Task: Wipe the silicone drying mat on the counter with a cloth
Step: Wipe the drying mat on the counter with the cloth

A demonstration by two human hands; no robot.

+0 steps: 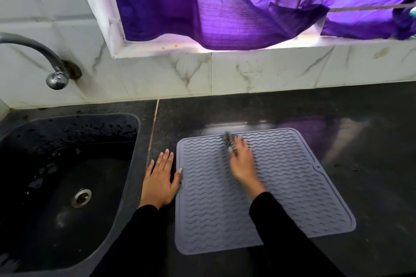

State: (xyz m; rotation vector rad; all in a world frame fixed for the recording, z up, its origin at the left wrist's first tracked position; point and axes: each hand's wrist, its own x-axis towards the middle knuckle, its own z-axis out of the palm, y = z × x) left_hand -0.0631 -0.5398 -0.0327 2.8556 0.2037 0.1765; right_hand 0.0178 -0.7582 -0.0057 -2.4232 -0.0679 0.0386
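Note:
A grey silicone drying mat [292, 186] with wavy ridges lies flat on the dark counter [371, 141]. My right hand [242, 162] rests on the far middle of the mat, blurred by motion, and holds a small dark bunched cloth [227, 138] that sticks out past the fingers. My left hand [159, 179] lies flat on the counter with fingers spread, its thumb touching the mat's left edge. Both arms wear black sleeves.
A black sink [67, 186] with a metal drain sits to the left, its walls spotted with water drops. A chrome tap [56, 78] juts from the marble-tiled wall above it. Purple curtains [247, 2] hang in the window behind the counter.

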